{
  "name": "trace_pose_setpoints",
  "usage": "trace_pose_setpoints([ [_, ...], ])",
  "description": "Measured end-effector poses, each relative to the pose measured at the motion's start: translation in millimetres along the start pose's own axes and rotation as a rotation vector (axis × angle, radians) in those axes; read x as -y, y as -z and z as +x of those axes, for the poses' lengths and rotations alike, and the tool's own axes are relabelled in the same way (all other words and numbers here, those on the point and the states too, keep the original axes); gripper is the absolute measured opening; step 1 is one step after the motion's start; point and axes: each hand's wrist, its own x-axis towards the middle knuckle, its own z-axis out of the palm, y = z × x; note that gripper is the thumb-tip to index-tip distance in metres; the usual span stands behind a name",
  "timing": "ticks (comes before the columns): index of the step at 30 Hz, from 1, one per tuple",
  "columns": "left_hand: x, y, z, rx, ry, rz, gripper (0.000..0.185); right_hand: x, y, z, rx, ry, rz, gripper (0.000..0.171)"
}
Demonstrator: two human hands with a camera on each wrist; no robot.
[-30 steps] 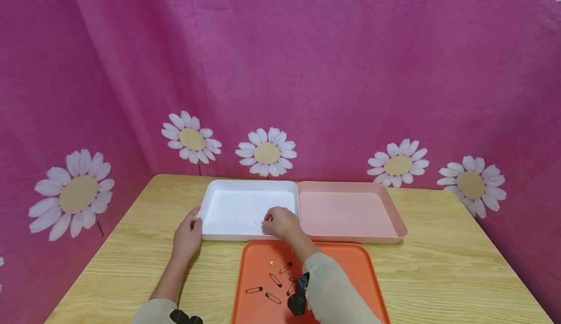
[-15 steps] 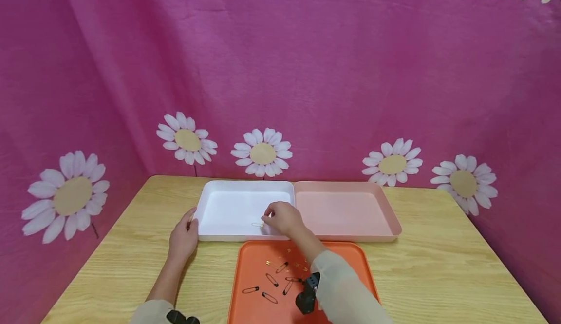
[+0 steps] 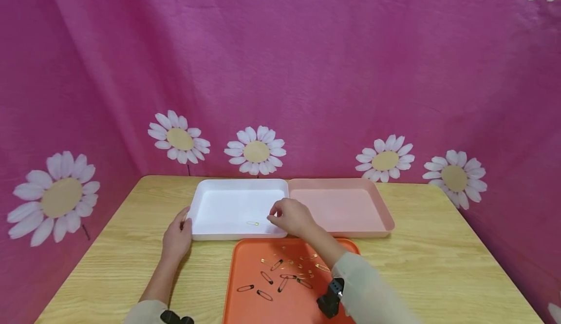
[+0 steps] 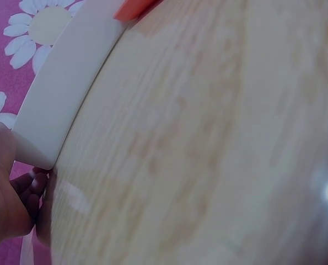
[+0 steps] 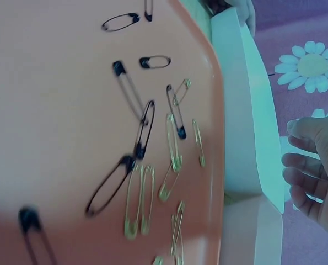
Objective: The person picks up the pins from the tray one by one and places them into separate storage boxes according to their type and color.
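Note:
One gold safety pin point(image 3: 252, 223) lies inside the white tray point(image 3: 215, 204), toward its front. My right hand point(image 3: 292, 217) is over that tray's right front part, just right of the pin; its fingers are loosely bent and nothing is between them. In the right wrist view, the thumb and fingers point(image 5: 307, 179) stand apart. At the white tray's left side, my left hand point(image 3: 177, 238) grips the outer edge; the left wrist view shows the fingers point(image 4: 34, 187) curled at the tray's corner. Black safety pins point(image 5: 144, 130) and gold safety pins point(image 5: 147, 201) lie scattered on the orange tray point(image 3: 245, 309).
A pink tray point(image 3: 342, 207) adjoins the white one on the right. Both stand behind the orange tray on a wooden table point(image 3: 438, 265). A magenta cloth point(image 3: 280, 70) with printed daisies hangs behind the table. Black devices are strapped at both wrists.
My right hand has let go of the gold safety pin, which now lies in the white tray, and has moved slightly right of it. My left hand stays at the tray's side.

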Motion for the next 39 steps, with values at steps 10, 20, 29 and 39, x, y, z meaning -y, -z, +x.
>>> trace_pose_setpoints([
  [10, 0.3, 0.1, 1.5, -0.005, 0.008, -0.001, 0.048, -13.0, 10.4, -20.2, -0.004, 0.004, 0.023, 0.011],
  [20, 0.3, 1.2, -0.5, 0.0, 0.014, 0.007, 0.048, -30.3, 14.3, -47.9, -0.027, 0.009, 0.041, 0.007],
  [29, 1.6, 0.2, 0.9, -0.008, -0.005, 0.014, 0.047, -54.4, 12.5, -76.2, -0.034, 0.052, 0.024, 0.005],
  [39, 0.7, 0.8, 0.2, -0.013, -0.006, 0.015, 0.046, -82.4, 20.7, -108.6, 0.001, 0.114, 0.021, 0.003],
])
